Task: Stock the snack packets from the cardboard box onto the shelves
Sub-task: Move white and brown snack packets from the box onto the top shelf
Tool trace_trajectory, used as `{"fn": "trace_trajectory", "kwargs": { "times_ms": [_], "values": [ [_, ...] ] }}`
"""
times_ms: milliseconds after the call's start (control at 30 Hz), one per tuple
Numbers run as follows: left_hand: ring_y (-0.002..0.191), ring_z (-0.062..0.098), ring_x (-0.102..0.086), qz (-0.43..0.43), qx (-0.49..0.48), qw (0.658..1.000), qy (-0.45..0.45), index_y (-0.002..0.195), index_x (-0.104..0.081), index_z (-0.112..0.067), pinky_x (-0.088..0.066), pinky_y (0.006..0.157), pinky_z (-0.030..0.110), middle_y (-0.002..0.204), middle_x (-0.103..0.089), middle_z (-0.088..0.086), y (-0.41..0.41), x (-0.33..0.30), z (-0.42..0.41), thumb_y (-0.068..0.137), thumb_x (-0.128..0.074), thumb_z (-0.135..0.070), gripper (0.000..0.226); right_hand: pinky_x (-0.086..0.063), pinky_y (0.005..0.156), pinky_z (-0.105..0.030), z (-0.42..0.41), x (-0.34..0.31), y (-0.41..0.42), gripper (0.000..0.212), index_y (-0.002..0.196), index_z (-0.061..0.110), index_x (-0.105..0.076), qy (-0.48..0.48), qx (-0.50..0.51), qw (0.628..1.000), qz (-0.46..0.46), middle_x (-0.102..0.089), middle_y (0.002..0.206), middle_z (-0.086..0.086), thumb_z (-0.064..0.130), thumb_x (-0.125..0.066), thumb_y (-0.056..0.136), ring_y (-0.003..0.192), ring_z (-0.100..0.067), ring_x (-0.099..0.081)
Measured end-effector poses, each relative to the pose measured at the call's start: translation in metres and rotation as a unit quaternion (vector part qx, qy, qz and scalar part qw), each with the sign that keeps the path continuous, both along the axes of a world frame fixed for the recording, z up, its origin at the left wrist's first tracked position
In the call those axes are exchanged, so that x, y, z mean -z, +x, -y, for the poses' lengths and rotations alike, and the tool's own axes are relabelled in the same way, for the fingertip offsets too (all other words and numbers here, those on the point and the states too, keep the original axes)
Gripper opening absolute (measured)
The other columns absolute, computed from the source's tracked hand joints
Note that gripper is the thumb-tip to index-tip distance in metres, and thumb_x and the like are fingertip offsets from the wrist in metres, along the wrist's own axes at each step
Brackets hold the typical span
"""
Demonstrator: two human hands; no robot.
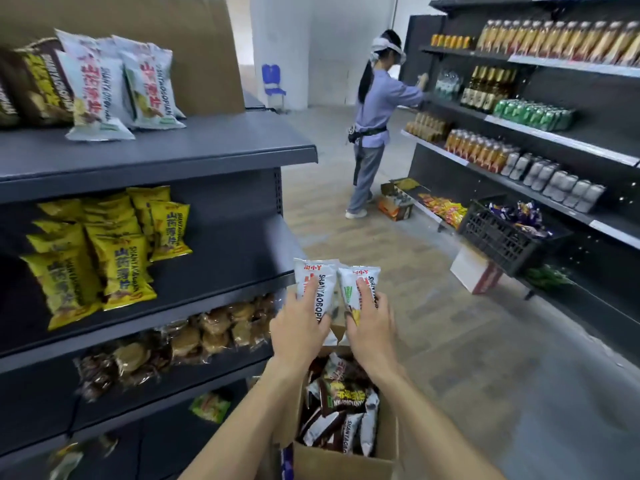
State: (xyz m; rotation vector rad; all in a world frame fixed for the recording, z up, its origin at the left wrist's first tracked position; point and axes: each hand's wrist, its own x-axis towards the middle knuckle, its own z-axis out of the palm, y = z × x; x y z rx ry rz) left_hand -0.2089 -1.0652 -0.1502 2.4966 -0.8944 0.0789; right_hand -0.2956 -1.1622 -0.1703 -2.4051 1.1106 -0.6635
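Two white crinkly snack packets held upright side by side above the open brown cardboard box point(346, 459): left white packet point(317, 284) gripped in the left hand point(299, 329), fingers curled over its front; right white packet point(356, 284) gripped in the right hand point(372, 329), fingers likewise wrapped round it. Touching or nearly touching along their inner edges. Below, more brown and white packets point(341, 407) heaped loose in the box, on the floor just beside the dark grey metal shelf unit point(207, 150) at left. On its top shelf, white packets point(117, 84) standing beside brown ones point(38, 84); one level down, yellow packets point(104, 251) in leaning rows; lower still, clear-wrapped round brown pastries point(194, 336). Across the aisle, a dark shelving wall point(588, 109) lined with bottles and cans, a black plastic crate point(502, 240) of purple-wrapped sweets tilted at its lower edge. Farther down the aisle, another person in a blue top point(377, 116) reaching to those shelves, a small opened carton point(396, 202) on the floor by the feet.
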Motion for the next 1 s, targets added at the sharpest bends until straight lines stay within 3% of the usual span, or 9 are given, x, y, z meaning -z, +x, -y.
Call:
{"fn": "trace_trajectory", "kwargs": {
  "times_ms": [167, 333, 533, 700, 833, 1000],
  "values": [
    [0.083, 0.022, -0.061, 0.064, -0.043, 0.997, -0.004, 0.149, -0.020, -0.038, -0.047, 0.062, 0.030, 0.104, -0.045, 0.001, -0.002, -0.040, -0.037, 0.088, -0.054, -0.046, 0.069, -0.044, 0.094, -0.040, -0.027, -0.041, 0.009, 0.068, 0.148, 0.033, -0.026, -0.021, -0.068, 0.997, 0.038, -0.045, 0.126, -0.005, 0.028, -0.060, 0.090, 0.113, -0.026, -0.044],
    [0.084, 0.023, -0.059, 0.095, -0.102, 0.990, 0.001, 0.149, -0.019, -0.039, -0.041, 0.060, 0.031, 0.107, -0.043, 0.001, 0.010, -0.080, -0.083, 0.087, -0.053, -0.047, 0.071, -0.049, 0.089, -0.043, -0.065, -0.069, 0.029, 0.072, 0.148, 0.036, -0.022, -0.008, -0.114, 0.989, 0.091, -0.044, 0.126, -0.004, 0.028, -0.063, 0.089, 0.112, -0.024, -0.045],
    [0.084, 0.021, -0.058, 0.140, -0.139, 0.980, -0.035, 0.149, -0.020, -0.038, -0.053, 0.063, 0.032, 0.110, -0.046, 0.001, 0.042, -0.119, -0.137, 0.086, -0.055, -0.045, 0.072, -0.050, 0.090, -0.048, -0.108, -0.100, 0.071, 0.072, 0.145, 0.043, -0.018, 0.007, -0.159, 0.975, 0.156, -0.043, 0.131, -0.002, 0.029, -0.061, 0.090, 0.116, -0.023, -0.045],
    [0.086, 0.022, -0.061, 0.188, -0.158, 0.969, -0.033, 0.148, -0.020, -0.037, -0.047, 0.060, 0.029, 0.114, -0.047, 0.003, 0.084, -0.150, -0.166, 0.087, -0.055, -0.049, 0.072, -0.049, 0.089, -0.044, -0.145, -0.140, 0.124, 0.068, 0.144, 0.036, -0.026, -0.033, -0.166, 0.966, 0.194, -0.045, 0.127, -0.007, 0.025, -0.064, 0.089, 0.113, -0.027, -0.047],
    [0.090, 0.024, -0.062, 0.218, -0.161, 0.961, -0.062, 0.147, -0.020, -0.037, -0.043, 0.057, 0.029, 0.114, -0.047, 0.003, 0.122, -0.180, -0.188, 0.087, -0.056, -0.049, 0.070, -0.049, 0.088, -0.050, -0.171, -0.167, 0.170, 0.068, 0.143, 0.034, -0.029, -0.055, -0.173, 0.956, 0.231, -0.047, 0.127, -0.010, 0.024, -0.065, 0.087, 0.110, -0.031, -0.049],
    [0.085, 0.024, -0.062, 0.234, -0.138, 0.957, -0.103, 0.142, -0.025, -0.037, -0.054, 0.057, 0.034, 0.109, -0.049, 0.003, 0.168, -0.194, -0.215, 0.085, -0.057, -0.048, 0.067, -0.048, 0.088, -0.046, -0.200, -0.178, 0.214, 0.064, 0.143, 0.030, -0.030, -0.081, -0.168, 0.944, 0.272, -0.049, 0.126, -0.012, 0.027, -0.066, 0.090, 0.110, -0.029, -0.049]
  ]
}}
